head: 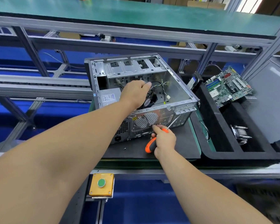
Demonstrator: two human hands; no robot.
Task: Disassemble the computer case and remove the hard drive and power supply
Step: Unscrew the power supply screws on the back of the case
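Left hand (pixel 134 92) reaching inside the case (pixel 141 94), fingers curled round the fan (pixel 149 98). Right hand (pixel 164 140) gripping the screwdriver (pixel 152 143) against the case's rear panel. Best to brace the fan while seating the tip squarely. PSU (pixel 109 97) still inside, left of the fan.

One head-worn wide-angle view looks forward and down, close over the computer case (pixel 141 94)

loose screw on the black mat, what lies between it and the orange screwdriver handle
Head view: only bare black mat lies between the small loose screw and the orange-and-black screwdriver handle that the right hand grips.
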